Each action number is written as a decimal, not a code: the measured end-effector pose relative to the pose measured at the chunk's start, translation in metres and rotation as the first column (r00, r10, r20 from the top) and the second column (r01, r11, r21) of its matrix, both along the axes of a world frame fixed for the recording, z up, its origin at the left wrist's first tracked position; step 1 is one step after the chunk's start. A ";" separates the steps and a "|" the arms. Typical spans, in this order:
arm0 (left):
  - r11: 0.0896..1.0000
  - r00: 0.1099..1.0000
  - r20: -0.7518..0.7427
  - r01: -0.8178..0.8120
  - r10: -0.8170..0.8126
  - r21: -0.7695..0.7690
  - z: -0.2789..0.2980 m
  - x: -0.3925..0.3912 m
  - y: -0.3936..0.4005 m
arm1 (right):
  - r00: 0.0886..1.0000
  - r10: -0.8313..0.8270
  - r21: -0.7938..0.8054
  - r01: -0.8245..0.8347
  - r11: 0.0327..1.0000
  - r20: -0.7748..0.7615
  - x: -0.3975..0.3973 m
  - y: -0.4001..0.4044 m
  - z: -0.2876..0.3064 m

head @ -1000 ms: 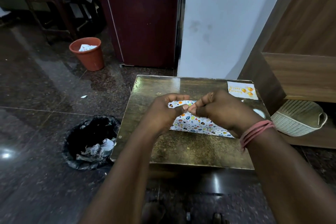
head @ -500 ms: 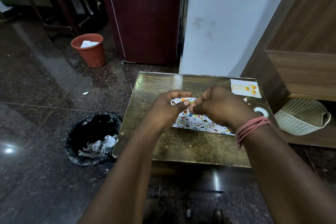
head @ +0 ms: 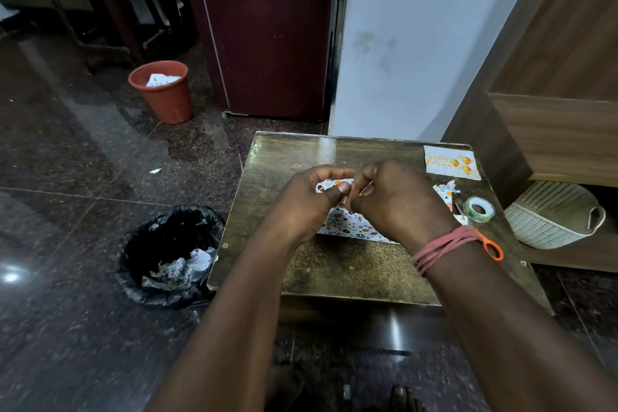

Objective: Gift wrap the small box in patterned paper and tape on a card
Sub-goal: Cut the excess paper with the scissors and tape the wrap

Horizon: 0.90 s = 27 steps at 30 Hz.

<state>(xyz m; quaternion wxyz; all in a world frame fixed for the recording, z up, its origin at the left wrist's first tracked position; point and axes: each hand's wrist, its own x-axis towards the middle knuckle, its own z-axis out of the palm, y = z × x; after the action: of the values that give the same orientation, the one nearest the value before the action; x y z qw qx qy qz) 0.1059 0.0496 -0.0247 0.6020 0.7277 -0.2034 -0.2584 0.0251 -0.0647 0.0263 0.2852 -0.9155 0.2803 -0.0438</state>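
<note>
White patterned wrapping paper lies in the middle of a small worn wooden table. My left hand and my right hand meet above it, fingertips pinched together on the paper's upper edge. The small box is hidden under my hands and the paper. A birthday card with orange balloons lies at the table's far right corner. A roll of clear tape sits on the right side, beside a paper scrap.
Orange scissor handles show behind my right wrist. A black-lined bin stands left of the table, an orange bucket further back. A white woven basket rests on a low wooden shelf to the right. A maroon cabinet stands behind.
The view has tipped slightly, so the tape roll and scissors now show. Both hands stay pinched together on the paper, shifted a little toward the far side.
</note>
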 end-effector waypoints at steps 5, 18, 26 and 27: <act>1.000 1.000 -0.015 0.008 -0.008 -0.002 0.000 0.001 0.001 | 0.998 -0.062 0.166 0.056 0.985 0.030 -0.001 -0.014 -0.001; 0.958 0.933 0.225 -0.287 0.282 -0.014 0.008 0.001 0.005 | 0.900 -0.317 0.375 0.195 0.906 0.298 -0.033 -0.070 0.016; 0.948 0.814 0.496 -0.312 0.304 -0.067 0.001 -0.009 -0.006 | 0.902 -0.433 0.042 0.432 0.901 0.002 -0.098 -0.147 -0.021; 0.949 0.805 0.515 -0.308 0.294 -0.061 0.001 -0.010 -0.007 | 0.904 -0.427 0.033 0.427 0.903 -0.007 -0.098 -0.150 -0.023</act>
<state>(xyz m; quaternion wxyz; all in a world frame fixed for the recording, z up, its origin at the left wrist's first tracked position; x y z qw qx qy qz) 0.0963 0.0424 -0.0240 0.5487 0.8007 -0.2365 0.0430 -0.0729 -0.2151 0.0030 0.2841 -0.8269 0.4746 -0.1009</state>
